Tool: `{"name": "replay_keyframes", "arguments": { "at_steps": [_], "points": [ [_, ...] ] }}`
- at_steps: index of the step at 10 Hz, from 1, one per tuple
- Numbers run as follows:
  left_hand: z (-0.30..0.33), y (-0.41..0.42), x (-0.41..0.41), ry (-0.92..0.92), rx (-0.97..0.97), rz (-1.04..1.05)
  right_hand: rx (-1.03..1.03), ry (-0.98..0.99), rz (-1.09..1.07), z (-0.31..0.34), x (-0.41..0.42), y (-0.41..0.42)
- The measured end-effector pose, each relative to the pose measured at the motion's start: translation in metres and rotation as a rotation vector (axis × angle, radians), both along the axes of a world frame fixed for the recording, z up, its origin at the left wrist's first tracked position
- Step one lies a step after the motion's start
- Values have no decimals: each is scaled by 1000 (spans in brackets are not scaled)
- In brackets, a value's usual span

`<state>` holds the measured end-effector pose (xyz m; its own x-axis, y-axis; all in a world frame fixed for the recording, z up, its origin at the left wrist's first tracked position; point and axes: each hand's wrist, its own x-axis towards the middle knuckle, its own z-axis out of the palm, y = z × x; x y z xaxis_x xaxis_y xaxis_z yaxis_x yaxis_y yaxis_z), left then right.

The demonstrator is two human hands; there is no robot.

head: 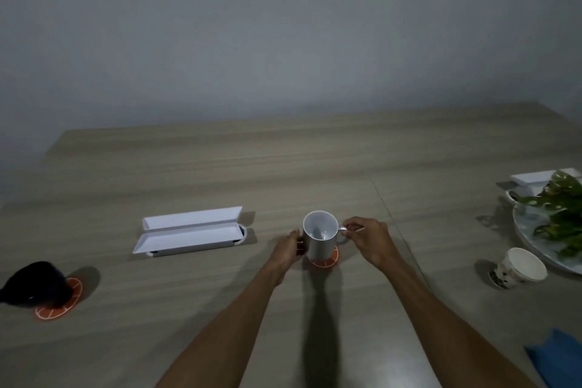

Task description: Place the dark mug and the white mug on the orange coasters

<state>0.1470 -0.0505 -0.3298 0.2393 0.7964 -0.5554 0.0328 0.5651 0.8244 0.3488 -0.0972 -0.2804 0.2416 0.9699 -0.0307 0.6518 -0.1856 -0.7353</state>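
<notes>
The white mug (320,236) stands upright on an orange coaster (324,261) near the table's middle. My left hand (287,250) presses against the mug's left side. My right hand (368,238) pinches the mug's handle on the right. At the far left the dark mug (34,285) sits on a second orange coaster (61,304), partly cut by the frame edge.
An open white box (189,235) lies left of the white mug. On the right are a patterned paper cup (516,268) on its side, a plate (532,246) with green leaves, white trays behind it, and a blue cloth (557,359) at the lower right.
</notes>
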Motion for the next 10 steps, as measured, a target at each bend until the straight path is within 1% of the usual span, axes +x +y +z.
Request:
{"name": "replay_keyframes", "arguments": {
  "at_steps": [2, 3, 4, 5, 6, 8, 9, 10],
  "points": [
    [-19, 5, 15, 81, 67, -63, 3, -10, 40, -20, 14, 10],
    [-24, 7, 16, 120, 105, -82, 18, 12, 37, -27, 12, 10],
    [-24, 5, 19, 172, 120, -151, 23, 27, 11, -28, 16, 5],
    [-15, 9, 21, 272, 204, -230, 46, 28, -17, -18, 18, 2],
    [4, 12, 22, 310, 236, -229, 63, 51, -40, 1, 16, -2],
    [37, 25, 24, 265, 316, -276, 161, 53, -104, 42, 12, -8],
    [64, 26, 24, 228, 355, -329, 173, 39, -119, 60, 12, -9],
    [93, 27, 25, 202, 438, -360, 175, 28, -134, 81, 11, -10]
  ]
}}
